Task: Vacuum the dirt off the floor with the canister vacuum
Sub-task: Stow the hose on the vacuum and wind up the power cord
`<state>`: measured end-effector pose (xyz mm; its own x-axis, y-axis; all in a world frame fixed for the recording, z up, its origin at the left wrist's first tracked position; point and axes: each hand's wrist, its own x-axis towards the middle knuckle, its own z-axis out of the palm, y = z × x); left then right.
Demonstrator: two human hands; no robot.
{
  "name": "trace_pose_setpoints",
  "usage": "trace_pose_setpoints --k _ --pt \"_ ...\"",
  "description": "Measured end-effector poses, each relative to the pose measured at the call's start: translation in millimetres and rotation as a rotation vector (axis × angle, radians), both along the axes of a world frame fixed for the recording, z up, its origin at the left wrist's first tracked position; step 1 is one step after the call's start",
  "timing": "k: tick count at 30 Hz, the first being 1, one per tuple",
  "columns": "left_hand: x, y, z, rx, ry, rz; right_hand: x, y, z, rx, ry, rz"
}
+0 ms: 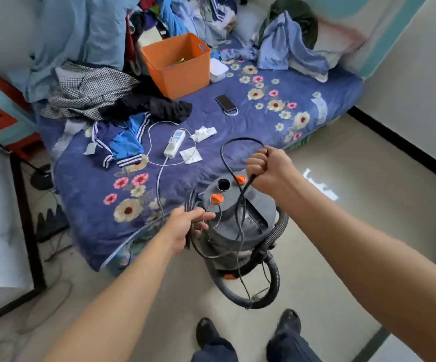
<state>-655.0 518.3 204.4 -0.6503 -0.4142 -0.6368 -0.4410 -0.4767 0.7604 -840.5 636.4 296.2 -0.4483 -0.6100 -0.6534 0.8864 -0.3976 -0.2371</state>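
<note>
1. The right hand (267,167) is a tight fist around the black cord (240,138). The cord makes a loop just above the fist.
2. The left hand (185,227) holds a bunch of the same cord, with its fingers curled round it.
3. The canister vacuum (237,223) stands on the floor (342,205), between the two hands and a bit under them. Cord hangs down over it.
4. Its grey hose (277,270) curls round below the right hand.
5. Past both hands is the bed (263,118). A white power strip (175,143) lies there, beyond the left hand.
6. Farther off sit a phone (226,101) and an orange bin (177,64).
</note>
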Motion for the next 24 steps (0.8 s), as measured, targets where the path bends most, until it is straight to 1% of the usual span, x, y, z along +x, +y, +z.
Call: trace_pose_setpoints --k 4,6,8,10,13,15,17,19,22,24 --pt "-11 21 -11 0.092 0.07 -0.212 4 -26 30 -0.096 -0.044 -0.16" --pt "-15 30 -12 0.171 0.089 -0.31 -8 -31 45 -0.113 -0.033 -0.245" --pt "-16 36 -15 0.207 0.106 -0.409 -26 -30 56 -0.119 -0.031 -0.322" --pt "-19 38 -20 0.196 0.112 -0.387 -41 -25 62 -0.113 -0.035 -0.377" --pt "-33 39 -19 0.207 0.117 -0.161 -53 -16 65 -0.118 -0.049 -0.403" --pt "-51 40 -13 0.225 0.131 -0.082 -55 -13 62 -0.175 -0.068 -0.4" --pt "-71 45 -7 0.208 0.132 -0.115 -55 -9 59 -0.238 -0.092 -0.418" --pt "-88 53 3 0.188 0.137 -0.22 -60 -2 56 -0.256 -0.114 -0.462" --pt "-102 69 19 0.088 0.153 -0.406 -79 17 52 -0.216 -0.121 -0.503" --pt "-109 79 19 0.056 0.141 -0.458 -95 33 47 -0.156 -0.093 -0.536"
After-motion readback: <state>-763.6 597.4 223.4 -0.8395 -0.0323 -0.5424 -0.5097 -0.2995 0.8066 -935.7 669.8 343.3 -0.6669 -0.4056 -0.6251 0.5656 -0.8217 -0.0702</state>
